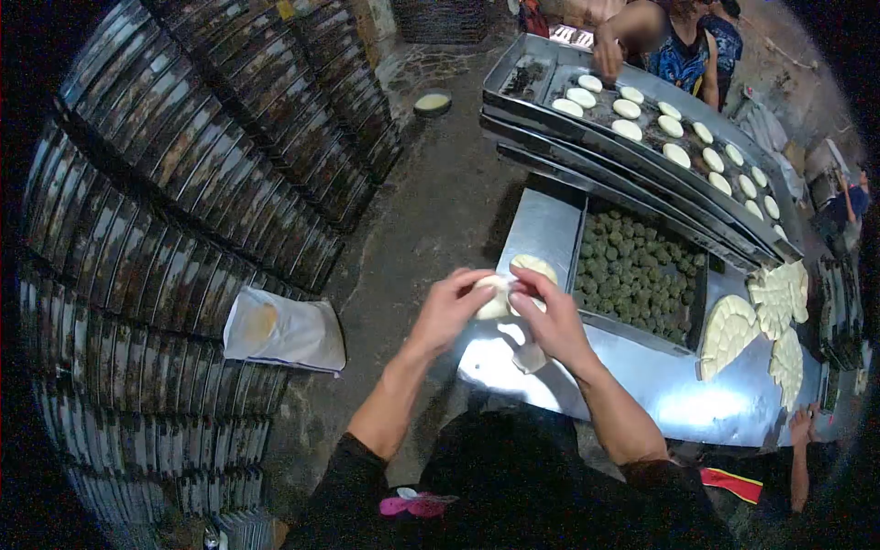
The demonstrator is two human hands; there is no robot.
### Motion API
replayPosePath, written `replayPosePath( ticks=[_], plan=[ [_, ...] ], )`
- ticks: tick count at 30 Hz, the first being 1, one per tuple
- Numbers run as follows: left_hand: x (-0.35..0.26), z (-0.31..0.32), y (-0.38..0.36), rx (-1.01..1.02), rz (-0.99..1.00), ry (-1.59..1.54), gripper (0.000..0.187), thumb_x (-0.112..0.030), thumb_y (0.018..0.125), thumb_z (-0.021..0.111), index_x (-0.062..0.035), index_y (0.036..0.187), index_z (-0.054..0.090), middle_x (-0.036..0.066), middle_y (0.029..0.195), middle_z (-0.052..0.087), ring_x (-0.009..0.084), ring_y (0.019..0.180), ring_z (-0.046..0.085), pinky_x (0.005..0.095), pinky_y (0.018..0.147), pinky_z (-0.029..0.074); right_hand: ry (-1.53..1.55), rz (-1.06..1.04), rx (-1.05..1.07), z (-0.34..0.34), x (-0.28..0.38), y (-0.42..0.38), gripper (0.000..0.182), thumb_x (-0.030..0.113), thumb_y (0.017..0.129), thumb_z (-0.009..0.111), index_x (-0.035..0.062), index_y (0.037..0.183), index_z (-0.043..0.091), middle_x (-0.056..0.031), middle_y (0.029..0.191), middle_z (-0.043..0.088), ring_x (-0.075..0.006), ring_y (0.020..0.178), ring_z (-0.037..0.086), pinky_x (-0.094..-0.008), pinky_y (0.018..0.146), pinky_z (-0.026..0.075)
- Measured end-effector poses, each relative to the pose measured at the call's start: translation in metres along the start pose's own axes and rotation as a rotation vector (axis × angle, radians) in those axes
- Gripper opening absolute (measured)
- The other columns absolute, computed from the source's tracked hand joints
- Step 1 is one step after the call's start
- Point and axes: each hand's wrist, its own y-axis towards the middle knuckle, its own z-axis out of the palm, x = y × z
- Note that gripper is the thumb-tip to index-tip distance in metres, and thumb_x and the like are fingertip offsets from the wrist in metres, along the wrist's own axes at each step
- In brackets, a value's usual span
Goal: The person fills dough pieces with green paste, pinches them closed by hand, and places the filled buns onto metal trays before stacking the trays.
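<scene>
No lettering, label or number can be read.

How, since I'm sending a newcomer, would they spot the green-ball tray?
Find the shiny metal table. Its tray sits just right of the person's right hand. Dark green balls crowd it, whereas the raised tray beyond carries pale dough discs.

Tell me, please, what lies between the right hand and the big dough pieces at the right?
The head view shows a tray of green balls between the right hand and the dough pieces.

dark grey floor [417, 215]; shiny metal table [628, 367]; white glare patches [706, 405]
</scene>
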Motion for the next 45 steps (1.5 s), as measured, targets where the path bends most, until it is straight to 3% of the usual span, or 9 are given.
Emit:
replayPosePath(
  ticks=[5,12,14,20,26,30,38,42,45],
  plan=[
    [-0.007,0.062,0.017,-0.494,0.223,0.207,0.031,-0.024,0.097,0.045,0.0012,0.093,0.062,0.004,0.077,0.060,0.0105,0.072,0.054,0.0272,0.066,0.046,0.017,-0.153,-0.474,0.040,-0.007,0.006,0.020,0.015,0.088,0.060,-0.0020,0.097,0.061,-0.0109,0.088,0.063,-0.0155,0.081,0.058,-0.0271,0.074,0.047],
    [0.014,0.101,-0.001,-0.234,0.162,-0.090,0.032,-0.025,0.098,0.043,-0.0002,0.088,0.061,0.004,0.077,0.059,0.0087,0.068,0.051,0.0269,0.061,0.044,-0.008,0.010,-0.598,-0.032,-0.006,-0.010,0.042,0.027,0.094,0.053,-0.0006,0.063,0.054,-0.0044,0.047,0.035,-0.0076,0.052,0.029,-0.0306,0.046,0.031],
    [0.028,0.108,0.001,-0.146,-0.079,-0.428,0.022,-0.019,0.097,0.048,0.0002,0.096,0.057,0.002,0.078,0.057,0.0087,0.069,0.054,0.0242,0.063,0.045,-0.860,-0.397,-0.482,-0.046,-0.035,-0.020,0.018,0.025,0.083,0.062,0.0070,0.081,0.062,-0.0080,0.071,0.058,-0.0167,0.065,0.057,-0.0356,0.051,0.042],
    [0.080,0.100,0.016,0.014,-0.488,-0.431,0.032,-0.008,0.087,0.059,0.0091,0.114,0.055,0.009,0.098,0.063,0.0149,0.079,0.060,0.0274,0.071,0.049,-0.777,-0.509,-0.012,-0.061,-0.083,-0.060,0.025,0.019,0.085,0.055,0.0045,0.102,0.063,-0.0166,0.101,0.061,-0.0347,0.102,0.056,-0.0445,0.092,0.043],
    [0.104,0.071,0.005,-0.021,-0.181,0.161,0.027,-0.012,0.084,0.061,0.0057,0.104,0.062,0.008,0.091,0.066,0.0139,0.079,0.061,0.0268,0.072,0.049,-1.341,0.466,-0.340,-0.290,-0.129,-0.025,0.021,0.007,0.084,0.049,0.0023,0.104,0.051,-0.0211,0.097,0.061,-0.0371,0.077,0.064,-0.0442,0.067,0.053],
    [0.071,0.082,0.007,-0.073,-0.544,0.202,0.028,-0.009,0.084,0.061,0.0062,0.107,0.063,0.013,0.104,0.063,0.0172,0.091,0.062,0.0277,0.082,0.048,-1.493,0.438,-0.145,-0.340,-0.187,-0.028,0.023,0.004,0.085,0.044,0.0009,0.108,0.044,-0.0224,0.096,0.060,-0.0361,0.077,0.064,-0.0449,0.066,0.053],
    [0.052,0.176,0.028,-0.104,-0.581,-0.632,0.026,-0.013,0.093,0.054,0.0048,0.111,0.058,0.008,0.096,0.064,0.0120,0.081,0.062,0.0226,0.069,0.050,-0.303,0.223,-0.337,-0.214,-0.065,-0.031,0.032,0.020,0.077,0.070,0.0047,0.103,0.061,-0.0134,0.081,0.062,-0.0250,0.068,0.063,-0.0368,0.065,0.051],
    [0.053,0.189,0.031,0.062,-0.487,-0.747,0.026,-0.017,0.096,0.049,0.0030,0.110,0.057,0.004,0.090,0.061,0.0100,0.076,0.058,0.0225,0.067,0.049,-0.717,-0.260,-0.260,-0.129,-0.078,-0.037,0.030,0.020,0.082,0.064,0.0036,0.108,0.060,-0.0169,0.100,0.057,-0.0258,0.081,0.061,-0.0358,0.075,0.049],
    [0.029,0.176,0.025,0.038,-0.495,-0.761,0.028,-0.016,0.095,0.050,0.0033,0.115,0.054,0.006,0.098,0.060,0.0102,0.081,0.058,0.0225,0.068,0.048,-0.571,-0.050,-0.239,-0.134,-0.055,-0.030,0.031,0.015,0.084,0.060,0.0019,0.112,0.059,-0.0135,0.094,0.060,-0.0232,0.085,0.060,-0.0351,0.075,0.049]
  ],
)
